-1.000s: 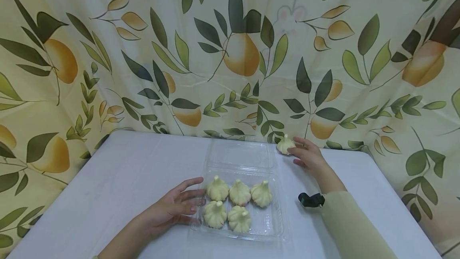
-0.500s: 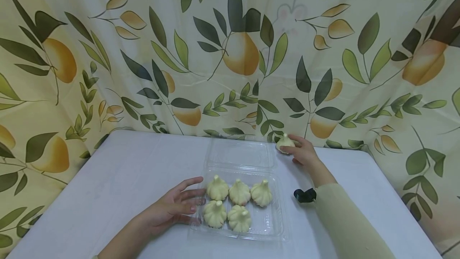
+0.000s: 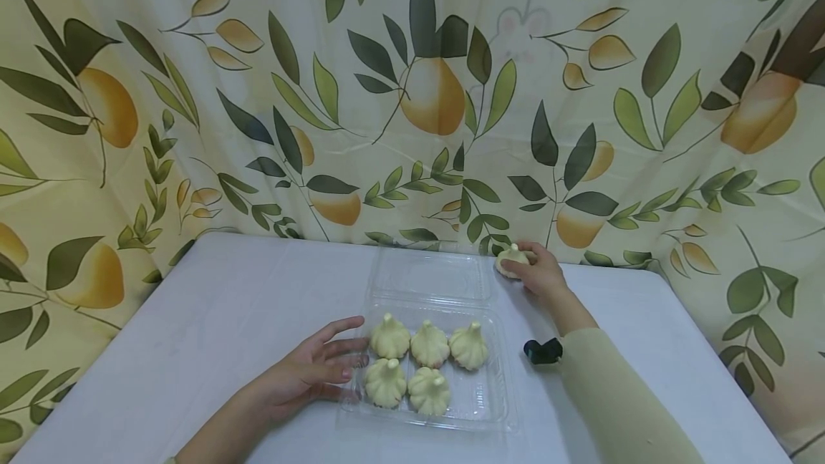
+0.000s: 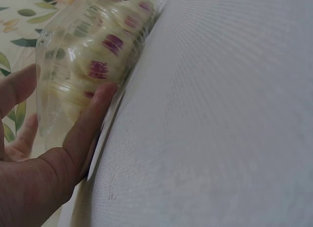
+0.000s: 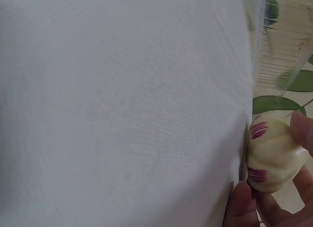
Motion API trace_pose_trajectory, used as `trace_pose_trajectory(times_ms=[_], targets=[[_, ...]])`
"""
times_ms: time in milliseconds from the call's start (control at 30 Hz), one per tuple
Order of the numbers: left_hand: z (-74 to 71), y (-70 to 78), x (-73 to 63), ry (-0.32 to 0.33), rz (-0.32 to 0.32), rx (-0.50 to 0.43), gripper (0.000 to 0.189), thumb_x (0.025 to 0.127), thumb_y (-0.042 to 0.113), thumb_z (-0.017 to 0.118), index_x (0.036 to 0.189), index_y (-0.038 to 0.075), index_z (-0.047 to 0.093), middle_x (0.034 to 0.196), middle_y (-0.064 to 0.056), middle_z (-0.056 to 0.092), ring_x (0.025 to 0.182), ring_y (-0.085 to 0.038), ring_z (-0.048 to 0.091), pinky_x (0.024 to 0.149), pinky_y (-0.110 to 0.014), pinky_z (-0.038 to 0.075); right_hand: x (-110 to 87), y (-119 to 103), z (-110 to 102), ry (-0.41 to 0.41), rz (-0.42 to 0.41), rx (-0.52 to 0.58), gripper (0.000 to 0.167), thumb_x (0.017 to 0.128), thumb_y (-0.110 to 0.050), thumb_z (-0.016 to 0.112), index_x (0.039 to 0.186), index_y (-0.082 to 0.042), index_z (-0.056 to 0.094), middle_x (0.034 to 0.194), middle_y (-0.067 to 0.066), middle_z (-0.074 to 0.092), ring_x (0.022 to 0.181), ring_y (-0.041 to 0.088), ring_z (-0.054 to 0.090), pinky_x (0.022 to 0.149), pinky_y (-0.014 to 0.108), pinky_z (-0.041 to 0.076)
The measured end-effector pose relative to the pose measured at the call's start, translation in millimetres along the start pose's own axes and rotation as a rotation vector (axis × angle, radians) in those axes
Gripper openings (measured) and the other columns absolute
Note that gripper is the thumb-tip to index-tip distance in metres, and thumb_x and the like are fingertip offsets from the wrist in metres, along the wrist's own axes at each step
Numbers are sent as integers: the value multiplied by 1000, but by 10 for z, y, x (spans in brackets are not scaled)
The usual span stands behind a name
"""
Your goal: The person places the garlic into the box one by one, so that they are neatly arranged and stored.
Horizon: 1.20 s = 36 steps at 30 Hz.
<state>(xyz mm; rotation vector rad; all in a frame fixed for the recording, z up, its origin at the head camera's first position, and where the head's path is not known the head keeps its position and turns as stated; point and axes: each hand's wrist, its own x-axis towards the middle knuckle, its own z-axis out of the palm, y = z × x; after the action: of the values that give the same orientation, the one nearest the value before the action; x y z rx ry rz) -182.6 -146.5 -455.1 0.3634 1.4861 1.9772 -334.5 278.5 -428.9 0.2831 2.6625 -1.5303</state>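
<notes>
A clear plastic clamshell box (image 3: 480, 396) lies open in the middle of the table, with several pale garlic bulbs (image 3: 430, 344) in two rows inside. My left hand (image 3: 293, 378) rests at the box's left side, fingers extended; its thumb lies along the wall in the left wrist view. Beyond the box, at the table's far edge, my right hand (image 3: 544, 279) holds another garlic bulb (image 3: 511, 261) between thumb and fingers. Purple streaks mark this bulb's lower part (image 5: 274, 153) in the right wrist view, where it sits at the white surface.
The box's clear lid (image 3: 430, 278) lies folded back toward the far edge. A white cloth covers the table (image 3: 277, 285). Behind it hangs a curtain (image 3: 361, 120) printed with fruit and leaves. A small black device (image 3: 543, 351) sits at the right wrist.
My right hand has moved slightly left and closed its fingers around the far garlic bulb. The left hand, the box and the bulbs in it have stayed in place.
</notes>
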Motion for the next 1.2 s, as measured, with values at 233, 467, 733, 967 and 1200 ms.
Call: trace_pose_trajectory(times_ms=[233,467,733,967,1200], targets=[[2,12,-3,-14,19,-7,80,93,-1,61,159,14,17,159,-26,24,138,-37,43,95,-53,52,-49,12,-88,-48,-5,54,65,94,-26,69,148,-9,39,150,25,40,113,29,51,77,28,51],[4,12,-4,-20,21,-5,80,94,0,61,159,14,16,160,-27,23,137,-38,43,95,-54,52,-187,-45,-180,-83,-42,82,69,93,-28,71,150,-9,38,148,25,42,111,25,54,80,28,54],[6,11,-1,-19,18,-8,80,94,1,61,159,14,16,160,-26,23,139,-38,41,95,-55,52,-348,-123,-238,-110,-65,63,71,92,-31,73,151,-12,39,153,23,38,129,38,47,90,32,54],[3,8,2,-22,19,-9,80,94,0,60,159,15,16,160,-26,23,139,-37,41,95,-55,52,-538,-186,-249,-162,-149,58,67,91,-27,73,149,-10,42,152,23,39,134,39,43,91,34,55],[1,5,1,-17,17,-3,80,94,0,60,159,16,17,160,-26,24,139,-37,42,95,-54,52,-719,-259,-247,-210,-180,85,66,90,-25,74,147,-12,44,150,23,40,133,41,44,103,47,48]])
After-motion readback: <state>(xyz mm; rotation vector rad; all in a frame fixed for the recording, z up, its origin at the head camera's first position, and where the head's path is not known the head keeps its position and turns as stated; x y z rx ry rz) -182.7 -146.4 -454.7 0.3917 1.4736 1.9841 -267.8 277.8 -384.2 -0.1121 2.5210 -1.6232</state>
